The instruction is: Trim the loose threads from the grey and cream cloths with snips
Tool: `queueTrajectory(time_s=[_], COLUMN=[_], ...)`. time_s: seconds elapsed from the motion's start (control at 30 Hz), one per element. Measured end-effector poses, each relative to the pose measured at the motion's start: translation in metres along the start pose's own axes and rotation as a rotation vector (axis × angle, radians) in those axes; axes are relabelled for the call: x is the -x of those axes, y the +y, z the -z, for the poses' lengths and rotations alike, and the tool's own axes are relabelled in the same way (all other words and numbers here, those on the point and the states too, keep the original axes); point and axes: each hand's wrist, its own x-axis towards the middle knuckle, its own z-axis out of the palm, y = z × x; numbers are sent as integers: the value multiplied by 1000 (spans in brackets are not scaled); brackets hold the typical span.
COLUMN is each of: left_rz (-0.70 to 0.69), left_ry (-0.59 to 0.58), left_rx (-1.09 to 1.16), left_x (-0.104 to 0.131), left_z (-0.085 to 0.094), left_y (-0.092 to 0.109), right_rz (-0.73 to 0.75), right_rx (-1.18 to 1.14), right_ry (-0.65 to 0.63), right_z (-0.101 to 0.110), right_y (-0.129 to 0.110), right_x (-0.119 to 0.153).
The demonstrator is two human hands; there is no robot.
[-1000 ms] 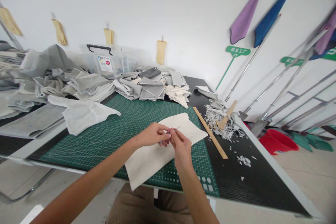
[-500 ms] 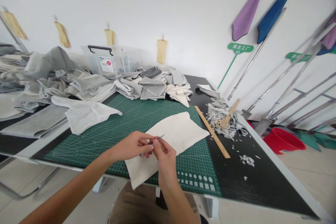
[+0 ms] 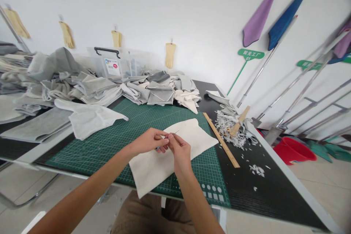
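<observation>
A slim pointed tool with a thin tip and a bit of blue is pinched between my two hands; its exact kind is hidden by the fingers. My left hand closes round its rear part, where the blue shows. At the tip end, my right hand pinches it between thumb and fingers, touching the left fingertips. Beneath both hands a cream-white piece of cloth lies on the green cutting mat, one corner hanging over the front edge.
A wooden ruler lies right of the cloth. Beyond it are white scraps with a wooden stick on the black table. Grey cloths pile up along the back and left, before a clear plastic box. A red bucket stands on the floor.
Both hands have moved slightly up and to the right with the tool between them. The cloth has stayed in place; the camera view has shifted a little.
</observation>
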Motion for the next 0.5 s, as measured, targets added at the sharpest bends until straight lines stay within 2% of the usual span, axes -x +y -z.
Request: queueTrajectory(time_s=[0.13,0.23,0.37,0.5], left_rz=[-25,-38,-44,-54], left_ry=[-39,-85,-128,-104], left_rx=[-9,-13,-42,-95], left_x=[-20,-23,-11,12], left_z=[-14,-24,-29,-22], left_y=[5,9,13,7], right_rz=[17,1,30,11], right_rx=[-6,-12,-4,-2], right_ry=[64,82,111,85], right_z=[17,27,29,17], right_y=[-11,-15,-13,-1], right_x=[-4,1,16,33])
